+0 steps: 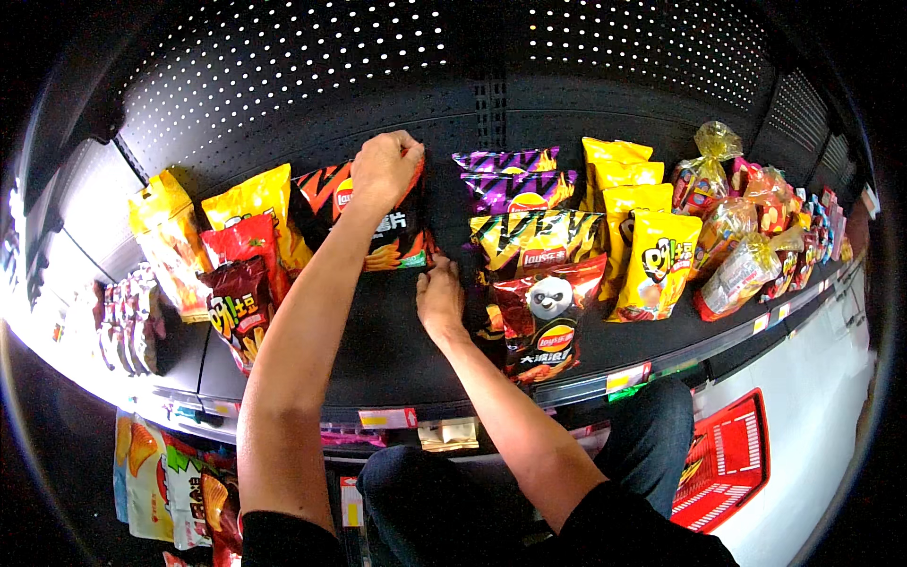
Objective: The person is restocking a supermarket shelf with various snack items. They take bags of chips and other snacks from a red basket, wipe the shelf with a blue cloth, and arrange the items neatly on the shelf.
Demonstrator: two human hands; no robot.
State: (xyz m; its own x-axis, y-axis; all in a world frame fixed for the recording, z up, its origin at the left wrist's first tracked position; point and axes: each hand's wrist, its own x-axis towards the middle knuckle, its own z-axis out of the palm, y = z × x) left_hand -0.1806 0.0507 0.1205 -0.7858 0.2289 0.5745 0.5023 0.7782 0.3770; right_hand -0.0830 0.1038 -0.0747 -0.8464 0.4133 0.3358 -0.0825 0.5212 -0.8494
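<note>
My left hand [386,170] grips the top right corner of a black and orange Lay's chip bag [393,244], which stands upright toward the back of the shelf. At that bag's lower right corner is my right hand [441,298], its fingertips at or against the edge; whether they pinch it is hidden. My left forearm crosses in front of part of the bag. Right of my hands stand purple Lay's bags [521,190], a yellow and black Lay's bag [542,234] and a red and black one with a panda [549,319].
Yellow chip bags [655,266] and tied clear snack bags [740,276] fill the right side. A yellow bag [248,205], a red bag [248,244] and a dark brown bag [241,305] stand left. Price tags [387,418] line the shelf's front edge. A red shopping basket [730,461] is on the floor.
</note>
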